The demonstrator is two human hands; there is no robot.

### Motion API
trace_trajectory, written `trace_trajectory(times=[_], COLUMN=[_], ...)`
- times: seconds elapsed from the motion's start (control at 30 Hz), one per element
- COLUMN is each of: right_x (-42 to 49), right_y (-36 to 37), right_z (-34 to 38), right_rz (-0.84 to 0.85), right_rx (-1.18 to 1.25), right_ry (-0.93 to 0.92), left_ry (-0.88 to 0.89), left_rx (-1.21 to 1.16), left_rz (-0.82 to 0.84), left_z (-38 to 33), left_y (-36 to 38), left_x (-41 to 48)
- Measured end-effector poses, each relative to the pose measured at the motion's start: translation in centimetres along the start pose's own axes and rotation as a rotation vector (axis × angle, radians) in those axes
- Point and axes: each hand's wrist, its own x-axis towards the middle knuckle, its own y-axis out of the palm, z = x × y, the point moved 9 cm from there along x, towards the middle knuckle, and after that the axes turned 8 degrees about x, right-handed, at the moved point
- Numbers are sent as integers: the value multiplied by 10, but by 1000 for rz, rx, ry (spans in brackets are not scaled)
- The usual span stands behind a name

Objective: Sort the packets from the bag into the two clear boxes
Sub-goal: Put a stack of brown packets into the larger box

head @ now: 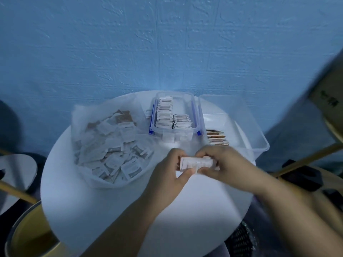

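I see two hands on one packet stack (196,162).
At 10 o'clock the bag (83,117); left hand (172,175) pinches the stack's 9 o'clock end; long axis runs 9-to-3; right hand (228,164) pinches the other; clipped box (194,112) at 12, larger box (259,140) at 1.

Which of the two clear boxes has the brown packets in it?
The right-hand box, which has no blue clips; brown packets lie inside. The blue-clipped box holds white ones.

We are looking down on a round white table (92,201) standing against a blue textured wall (111,43). A yellow-walled drum (27,236) is sitting low beside its left edge, and a brown cardboard box (326,101) is showing at the upper right.
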Motion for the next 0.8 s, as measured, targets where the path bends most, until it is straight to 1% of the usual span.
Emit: trace_trajectory(times=[0.07, 0.13, 0.17, 0.23, 0.33, 0.47, 0.57, 0.7, 0.8], right_x=[5, 15, 21, 36, 61, 90, 100, 102, 104], right_y=[-35, -70, -85, -106, -113, -101, -88, -77, -71], right_z=[4, -6, -14, -41, -89, -130, -146, -154, -146], right_rz=[-35, -104, -147, -233, -283, -239, -173, -95, -7], right_rx=[36, 76, 88, 87, 86, 127, 107, 123, 97], right_ry=[22, 74, 97, 150, 276, 399, 448, 442, 393], left_ry=[46, 77, 89, 117, 123, 82, 68, 71, 61], left_rx=[-59, -27, 18, 70, 28, -49, -94, -108, -118], left_rz=[-142, -228, -233, -170, -66, -92, -114, -128, -125], left_z=[-15, -25, -28, -31, -29, -19, -12, -10, -9], left_y=[-13, -17, -13, 5, 36, 51, 55, 57, 59], left_x=[15, 29, 36, 47, 55, 58, 59, 59, 59])
